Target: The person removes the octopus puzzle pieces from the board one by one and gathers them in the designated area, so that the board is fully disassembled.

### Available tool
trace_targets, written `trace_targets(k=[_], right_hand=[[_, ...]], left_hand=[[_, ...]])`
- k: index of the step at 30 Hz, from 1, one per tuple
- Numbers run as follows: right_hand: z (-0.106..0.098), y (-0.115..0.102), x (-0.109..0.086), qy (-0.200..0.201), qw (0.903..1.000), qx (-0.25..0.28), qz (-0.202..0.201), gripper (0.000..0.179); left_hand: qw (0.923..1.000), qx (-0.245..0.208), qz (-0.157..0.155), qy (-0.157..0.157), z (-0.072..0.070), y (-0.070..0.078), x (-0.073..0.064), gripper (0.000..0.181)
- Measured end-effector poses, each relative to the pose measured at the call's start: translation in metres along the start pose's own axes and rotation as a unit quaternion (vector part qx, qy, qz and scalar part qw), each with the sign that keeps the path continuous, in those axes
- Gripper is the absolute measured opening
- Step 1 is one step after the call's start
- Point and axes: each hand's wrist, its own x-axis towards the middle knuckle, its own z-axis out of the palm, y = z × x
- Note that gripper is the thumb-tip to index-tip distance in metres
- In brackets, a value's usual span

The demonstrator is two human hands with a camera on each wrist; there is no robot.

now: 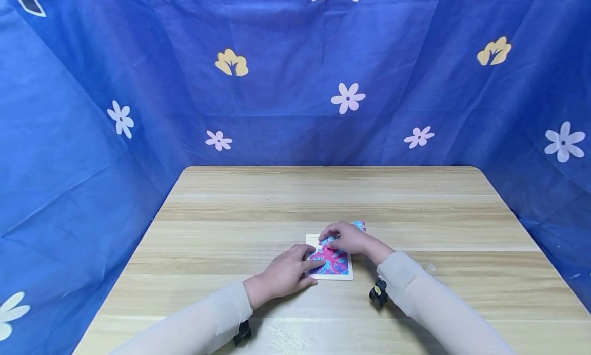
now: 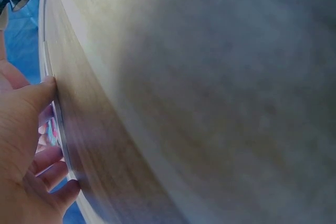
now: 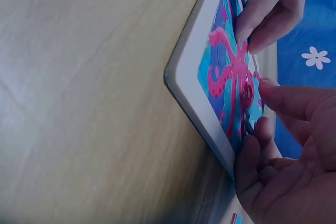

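Note:
A square jigsaw puzzle with a pink octopus [image 3: 239, 69] on blue and purple lies in a white frame [image 1: 339, 277] on the table. My left hand [image 1: 287, 272] rests at the frame's left side with spread fingers, some lying on the picture. At the upper part of the puzzle, my right hand [image 1: 347, 237] pinches a blue puzzle piece [image 1: 328, 240] between thumb and fingers. In the right wrist view an edge near the octopus's head stands slightly raised by those fingers. Pale board shows in the frame's upper left corner. The left wrist view shows mostly tabletop beside the left hand [image 2: 23, 129].
Just beyond the right hand lies a loose blue and pink puzzle piece [image 1: 360, 225]. The wood-grain table [image 1: 231, 201] stretches around the frame on every side. A blue flowered curtain [image 1: 277, 103] hangs behind it. Both wrists wear black camera mounts [image 1: 378, 293].

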Motion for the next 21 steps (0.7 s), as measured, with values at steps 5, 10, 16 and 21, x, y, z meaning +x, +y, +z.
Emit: trace_targets(k=[5,10,16,21], right_hand=[[-0.002,0.002,0.000,0.019,0.9994,0.015,0.025,0.020],[-0.005,0.001,-0.001,0.029,0.9991,0.020,0.023,0.016],[-0.008,0.003,-0.001,0.029,0.9994,0.017,-0.002,0.013],[-0.011,0.006,-0.002,0.040,0.9985,0.036,-0.001,0.014]], left_hand=[[1.0000,0.001,-0.003,-0.003,0.000,0.001,0.000,0.046],[1.0000,-0.002,-0.003,-0.003,0.000,0.000,0.001,0.047],[1.0000,-0.003,-0.004,-0.004,0.000,-0.001,0.001,0.048],[1.0000,-0.006,-0.003,-0.001,0.000,-0.001,0.001,0.048]])
